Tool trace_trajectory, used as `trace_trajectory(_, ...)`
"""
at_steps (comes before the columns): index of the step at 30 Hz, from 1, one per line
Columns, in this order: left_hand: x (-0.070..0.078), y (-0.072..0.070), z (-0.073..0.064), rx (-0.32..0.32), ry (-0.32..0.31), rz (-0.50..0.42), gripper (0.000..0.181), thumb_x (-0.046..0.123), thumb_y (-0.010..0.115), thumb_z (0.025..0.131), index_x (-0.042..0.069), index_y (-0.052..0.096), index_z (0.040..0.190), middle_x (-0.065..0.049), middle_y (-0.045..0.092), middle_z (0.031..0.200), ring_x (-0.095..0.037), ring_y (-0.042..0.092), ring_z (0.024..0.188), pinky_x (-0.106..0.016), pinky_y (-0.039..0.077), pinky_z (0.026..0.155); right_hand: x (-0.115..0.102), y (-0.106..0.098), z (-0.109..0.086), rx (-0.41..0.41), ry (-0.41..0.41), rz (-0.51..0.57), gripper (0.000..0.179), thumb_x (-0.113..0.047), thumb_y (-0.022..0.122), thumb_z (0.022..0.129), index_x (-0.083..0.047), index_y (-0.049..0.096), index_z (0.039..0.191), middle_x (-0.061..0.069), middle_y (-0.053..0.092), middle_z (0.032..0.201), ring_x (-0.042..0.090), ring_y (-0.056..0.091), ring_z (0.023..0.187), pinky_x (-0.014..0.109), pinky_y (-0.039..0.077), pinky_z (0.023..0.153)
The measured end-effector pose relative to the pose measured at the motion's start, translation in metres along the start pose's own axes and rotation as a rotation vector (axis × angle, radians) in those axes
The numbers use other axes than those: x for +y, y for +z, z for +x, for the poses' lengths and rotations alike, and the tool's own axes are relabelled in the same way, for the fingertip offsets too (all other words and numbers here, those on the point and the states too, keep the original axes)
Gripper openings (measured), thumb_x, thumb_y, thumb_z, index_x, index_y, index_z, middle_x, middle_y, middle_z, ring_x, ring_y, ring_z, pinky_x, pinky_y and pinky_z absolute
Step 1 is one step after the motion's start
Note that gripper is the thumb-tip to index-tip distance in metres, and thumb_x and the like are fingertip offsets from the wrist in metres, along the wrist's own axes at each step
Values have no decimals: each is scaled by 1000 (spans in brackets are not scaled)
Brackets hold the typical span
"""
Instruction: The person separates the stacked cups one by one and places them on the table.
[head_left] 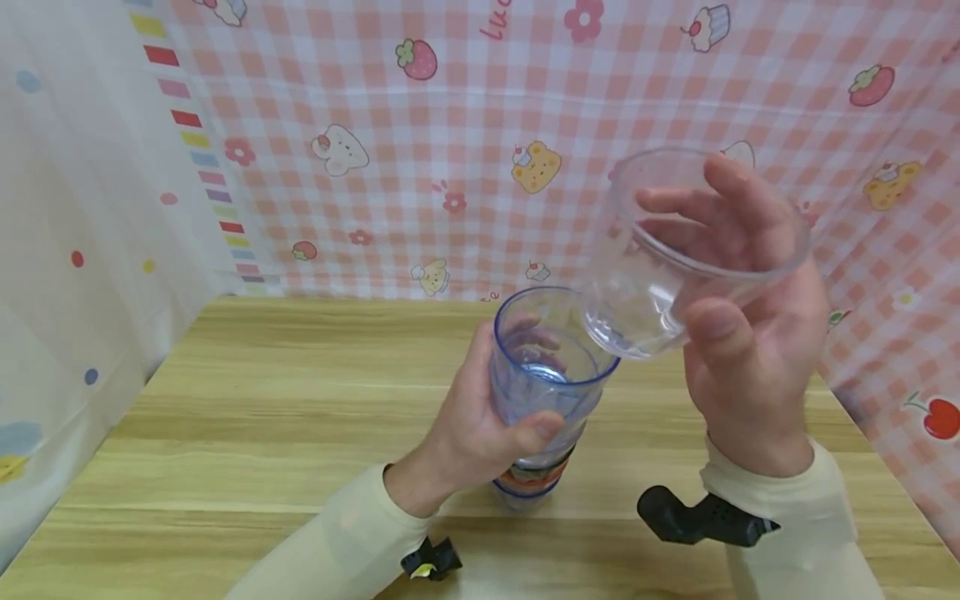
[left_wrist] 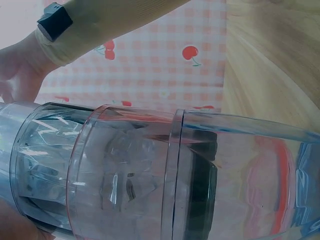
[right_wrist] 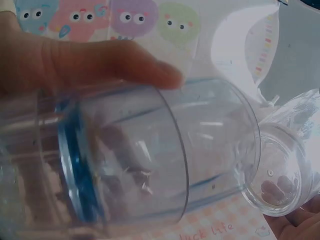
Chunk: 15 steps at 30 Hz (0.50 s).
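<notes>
My left hand (head_left: 468,433) grips a tall stack of nested clear plastic cups (head_left: 551,408), thumb across its front. The top cup has a blue rim, and coloured bands show lower down. In the left wrist view the stack (left_wrist: 135,165) runs sideways with reddish and dark rims. My right hand (head_left: 772,342) holds one clear plastic cup (head_left: 626,275) tilted, thumb and fingers at its rim side. That cup's base overlaps the stack's right rim in the head view; I cannot tell whether they touch. Its round base (right_wrist: 272,185) faces the stack in the right wrist view.
A wood-grain table (head_left: 300,417) lies under both hands. Behind it hangs a pink checked cloth (head_left: 450,125) with cartoon prints, and a white dotted cloth (head_left: 60,208) hangs at the left. Black devices (head_left: 697,517) sit on both sleeves.
</notes>
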<state>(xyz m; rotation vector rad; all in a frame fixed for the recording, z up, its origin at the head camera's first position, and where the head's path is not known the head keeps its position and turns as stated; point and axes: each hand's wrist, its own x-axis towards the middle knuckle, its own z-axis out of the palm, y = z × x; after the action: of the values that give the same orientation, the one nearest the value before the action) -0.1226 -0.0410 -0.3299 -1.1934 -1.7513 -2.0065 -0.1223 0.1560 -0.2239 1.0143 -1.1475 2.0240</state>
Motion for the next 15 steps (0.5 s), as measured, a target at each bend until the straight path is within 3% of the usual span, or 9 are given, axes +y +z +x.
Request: trace_trajectory(15, -1, 0, 0, 1, 11, 11, 91, 63, 70, 97, -4, 34, 146, -34, 58, 131, -44, 69, 115, -49, 64, 98, -5, -20, -5, 89, 30, -59, 76, -18, 100, 74, 6, 61, 135, 23, 77, 119, 33, 71, 116, 35, 59, 96)
